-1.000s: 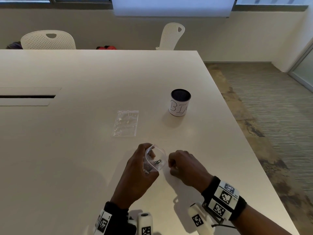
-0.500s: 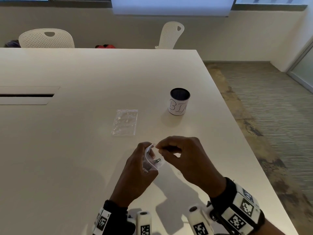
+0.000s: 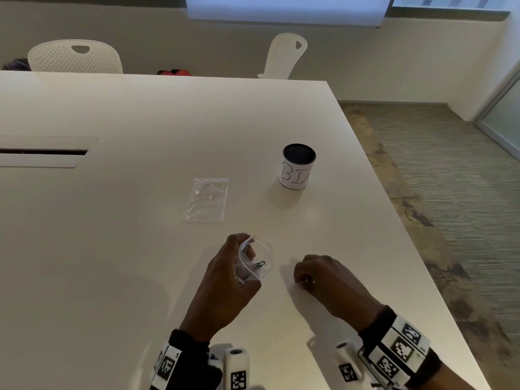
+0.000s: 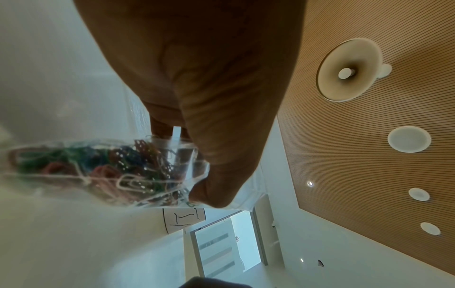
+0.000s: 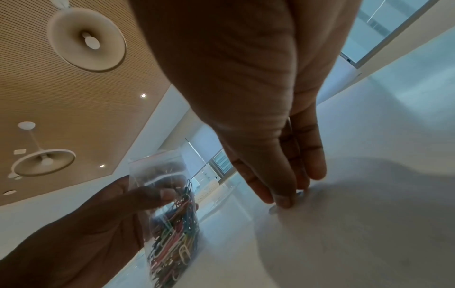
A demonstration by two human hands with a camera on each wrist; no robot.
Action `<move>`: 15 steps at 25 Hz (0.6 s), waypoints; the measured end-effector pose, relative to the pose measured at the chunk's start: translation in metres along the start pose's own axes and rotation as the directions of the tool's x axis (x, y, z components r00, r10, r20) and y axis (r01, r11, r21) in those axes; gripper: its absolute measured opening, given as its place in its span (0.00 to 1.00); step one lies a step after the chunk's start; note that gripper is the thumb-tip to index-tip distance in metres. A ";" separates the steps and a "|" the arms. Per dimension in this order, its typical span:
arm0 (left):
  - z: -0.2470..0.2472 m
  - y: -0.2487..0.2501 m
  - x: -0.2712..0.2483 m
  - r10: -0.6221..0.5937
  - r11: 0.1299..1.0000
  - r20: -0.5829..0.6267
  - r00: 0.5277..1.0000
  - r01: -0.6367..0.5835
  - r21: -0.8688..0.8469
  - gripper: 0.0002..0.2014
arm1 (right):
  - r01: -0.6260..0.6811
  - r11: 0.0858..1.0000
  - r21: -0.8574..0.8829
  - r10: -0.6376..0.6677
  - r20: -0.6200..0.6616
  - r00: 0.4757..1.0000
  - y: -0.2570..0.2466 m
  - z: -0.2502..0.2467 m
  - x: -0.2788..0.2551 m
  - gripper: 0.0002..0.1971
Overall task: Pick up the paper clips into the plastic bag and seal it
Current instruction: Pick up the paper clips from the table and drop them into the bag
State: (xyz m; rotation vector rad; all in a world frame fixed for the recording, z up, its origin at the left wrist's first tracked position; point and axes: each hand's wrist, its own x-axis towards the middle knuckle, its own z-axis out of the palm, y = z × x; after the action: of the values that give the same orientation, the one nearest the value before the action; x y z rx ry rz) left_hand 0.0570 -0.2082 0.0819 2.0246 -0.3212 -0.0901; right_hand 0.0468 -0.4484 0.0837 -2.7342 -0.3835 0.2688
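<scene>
My left hand [image 3: 239, 266] holds a small clear plastic bag [image 3: 260, 266] upright just above the white table [image 3: 112, 249], thumb and fingers pinching its side near the open mouth. Several coloured paper clips [image 5: 174, 230] are heaped in the bag [image 4: 98, 171]. My right hand [image 3: 306, 277] is down on the table to the right of the bag, knuckles up. In the right wrist view its fingertips [image 5: 283, 202] close on a pale paper clip [image 5: 272, 210] lying on the tabletop; most of that clip is hidden under them.
A second clear bag [image 3: 206, 199] lies flat further back on the table. A white cup marked BIN [image 3: 297, 170] stands to its right. The table's right edge [image 3: 394, 220] drops to carpet. A cable slot [image 3: 42, 152] is at the left; two chairs stand behind.
Half a second ago my right hand was raised at the bag's mouth; it has since dropped back to the table right of the bag. The left hand and bag stay put.
</scene>
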 end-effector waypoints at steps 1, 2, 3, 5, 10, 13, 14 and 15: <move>0.000 0.000 0.000 0.000 1.000 0.000 1.000 0.000 0.000 0.30 | -0.018 1.000 0.007 0.018 -0.002 1.000 0.000 0.002 0.001 0.07; 0.000 0.000 0.001 -0.001 1.000 0.000 1.000 0.001 0.000 0.29 | -0.040 0.999 0.018 0.040 0.001 0.999 0.000 0.002 0.002 0.07; 0.000 0.000 0.001 0.000 1.000 0.000 1.000 0.000 -0.001 0.29 | -0.062 0.998 0.032 0.061 0.014 0.998 0.001 0.002 0.004 0.07; 0.000 0.000 0.001 0.002 1.000 -0.001 1.000 -0.002 0.001 0.29 | -0.089 0.994 0.061 0.085 0.068 0.994 0.001 0.002 0.004 0.08; 0.000 -0.002 0.002 0.015 1.000 -0.004 1.000 -0.015 -0.001 0.29 | -0.033 0.999 -0.020 0.035 0.088 0.995 -0.009 0.003 -0.003 0.04; 0.000 -0.004 0.002 0.025 1.000 -0.009 1.000 -0.025 -0.008 0.29 | -0.003 0.984 0.180 0.015 -0.067 0.998 -0.016 -0.012 -0.007 0.03; 0.001 -0.005 0.001 0.029 1.000 -0.011 1.000 -0.029 -0.010 0.29 | 0.022 0.962 0.273 0.020 -0.152 0.988 -0.021 -0.020 -0.007 0.05; 0.001 -0.005 0.002 0.034 0.999 -0.011 0.999 -0.035 -0.010 0.29 | 0.052 0.935 0.351 0.033 -0.232 0.972 -0.028 -0.028 -0.007 0.05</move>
State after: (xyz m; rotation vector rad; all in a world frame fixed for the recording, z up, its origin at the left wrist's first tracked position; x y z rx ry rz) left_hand 0.0595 -0.2074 0.0766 2.0082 -0.3483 -0.0595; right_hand 0.0402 -0.4348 0.1209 -2.3710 -0.2529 0.0055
